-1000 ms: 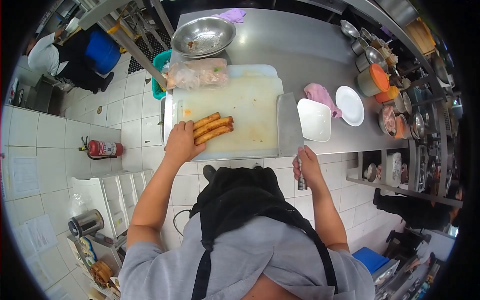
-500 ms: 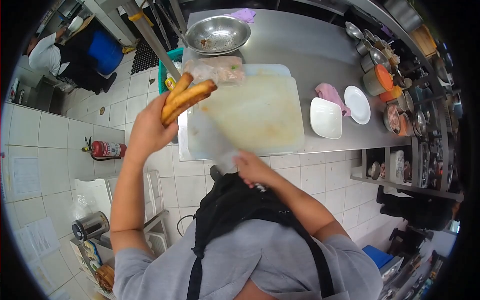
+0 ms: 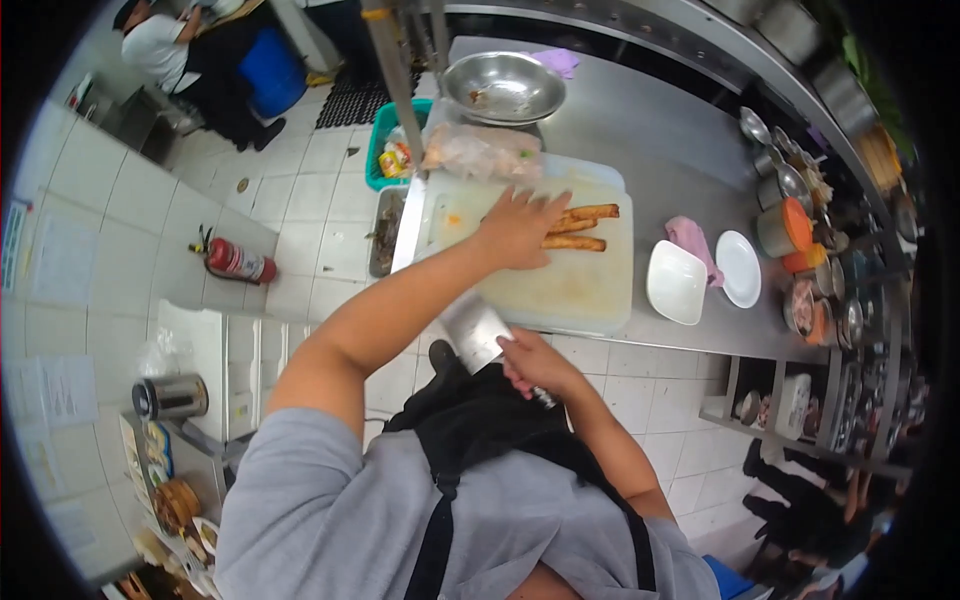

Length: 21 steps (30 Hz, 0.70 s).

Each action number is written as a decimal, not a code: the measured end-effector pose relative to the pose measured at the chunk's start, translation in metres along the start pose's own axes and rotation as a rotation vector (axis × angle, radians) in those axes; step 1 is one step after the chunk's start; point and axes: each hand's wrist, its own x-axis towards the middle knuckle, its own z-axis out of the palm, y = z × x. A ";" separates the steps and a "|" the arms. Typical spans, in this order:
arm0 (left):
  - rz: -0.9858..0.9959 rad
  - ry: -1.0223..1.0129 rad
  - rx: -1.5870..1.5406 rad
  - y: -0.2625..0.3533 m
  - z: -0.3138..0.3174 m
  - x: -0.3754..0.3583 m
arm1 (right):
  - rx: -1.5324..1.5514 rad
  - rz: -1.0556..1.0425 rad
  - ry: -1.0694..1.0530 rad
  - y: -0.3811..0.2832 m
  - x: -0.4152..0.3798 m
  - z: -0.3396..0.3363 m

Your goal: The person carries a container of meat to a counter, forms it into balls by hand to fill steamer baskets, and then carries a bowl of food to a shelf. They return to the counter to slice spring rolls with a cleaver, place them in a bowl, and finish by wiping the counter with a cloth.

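Several golden-brown fried dough sticks lie side by side on the pale cutting board. My left hand rests palm down over their left ends, fingers spread, so those ends are hidden. In my right hand is the handle of a cleaver. Its broad blade is held low, in front of the board's near edge and apart from the sticks. Behind my left hand, a clear plastic bag of pale food lies at the board's far left.
A steel bowl stands at the back of the steel table. To the right are a square white dish, a pink cloth and an oval plate. A green basket stands left of the table. Another person works far left.
My left hand has brought the dough sticks down from the air onto the board and now lies flat over them. The cleaver stays in my right hand. My view has shifted.
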 end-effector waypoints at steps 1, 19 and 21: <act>0.077 0.266 -0.014 0.004 -0.025 -0.010 | -0.006 0.012 -0.024 0.001 -0.005 -0.006; -0.635 0.166 0.317 -0.121 -0.078 -0.212 | -0.031 -0.012 -0.077 -0.099 0.001 0.016; -0.631 0.117 0.296 -0.132 -0.110 -0.204 | -0.051 -0.046 -0.011 -0.099 -0.009 0.015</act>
